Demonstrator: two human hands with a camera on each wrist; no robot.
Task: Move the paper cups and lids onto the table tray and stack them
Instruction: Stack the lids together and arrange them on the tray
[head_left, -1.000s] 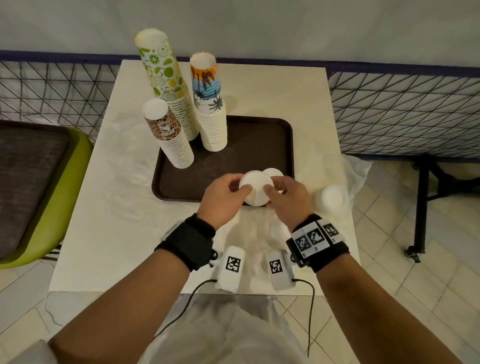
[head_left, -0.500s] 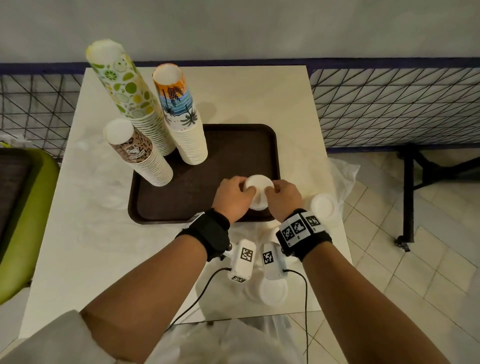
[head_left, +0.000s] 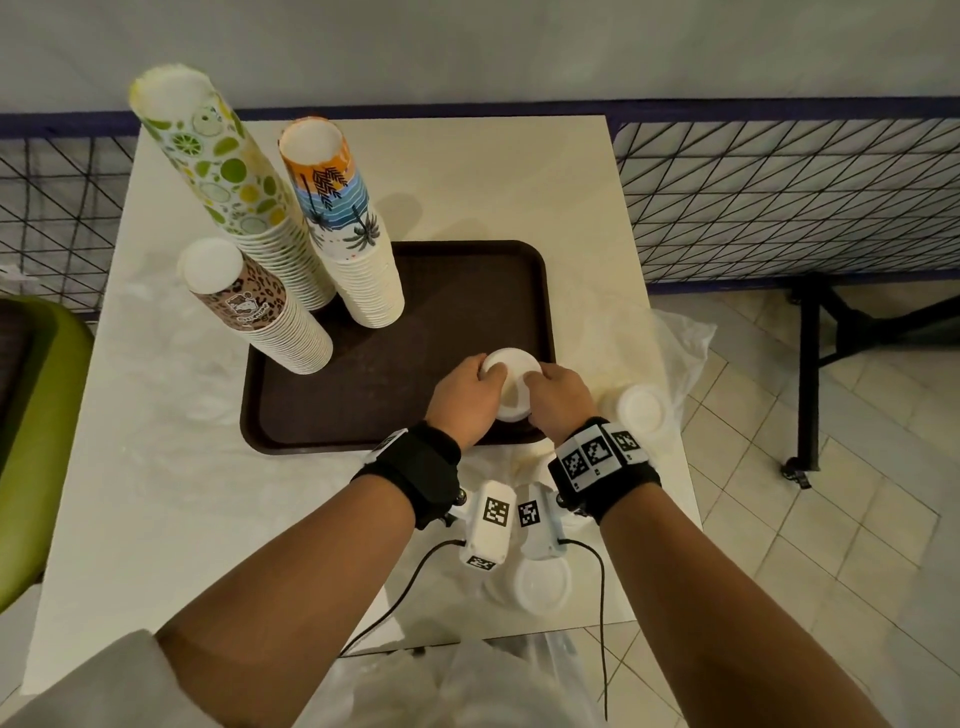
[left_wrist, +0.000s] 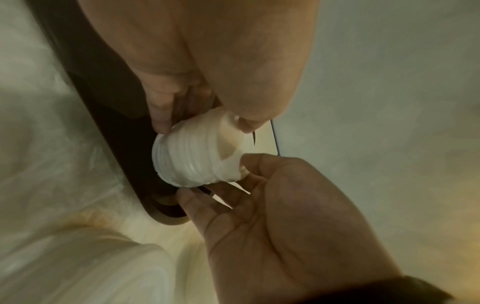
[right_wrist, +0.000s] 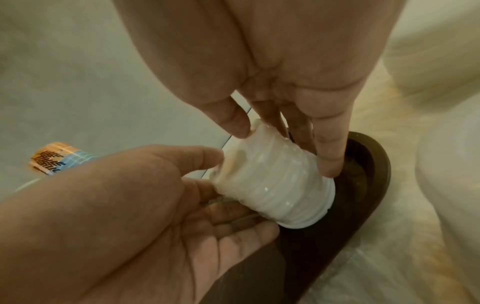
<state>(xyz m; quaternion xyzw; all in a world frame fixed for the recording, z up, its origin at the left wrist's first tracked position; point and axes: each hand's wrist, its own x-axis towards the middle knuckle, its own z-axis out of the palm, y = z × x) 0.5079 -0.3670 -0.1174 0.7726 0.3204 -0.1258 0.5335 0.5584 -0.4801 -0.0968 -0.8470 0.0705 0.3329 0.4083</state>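
A short stack of white lids (head_left: 511, 382) stands tilted at the front right corner of the brown tray (head_left: 415, 400). My left hand (head_left: 470, 392) grips its left side and my right hand (head_left: 558, 395) grips its right side. The left wrist view shows the ribbed lid stack (left_wrist: 197, 156) pinched between both hands. In the right wrist view the lid stack (right_wrist: 272, 181) has its lower rim against the tray (right_wrist: 363, 164). Three tall cup stacks stand on the tray's left: lime-print (head_left: 218, 171), palm-print (head_left: 332, 187) and leopard-print (head_left: 244, 301).
Another lid stack (head_left: 641, 413) sits on the table right of the tray, on a crumpled plastic bag (head_left: 680, 343). More lids (head_left: 540, 584) lie near the table's front edge. A green chair (head_left: 31, 415) is at the left, and a wire fence (head_left: 779, 197) behind.
Both hands have carried the lid stack from above the tray's front rim further in over its front right corner. The head view has shifted.
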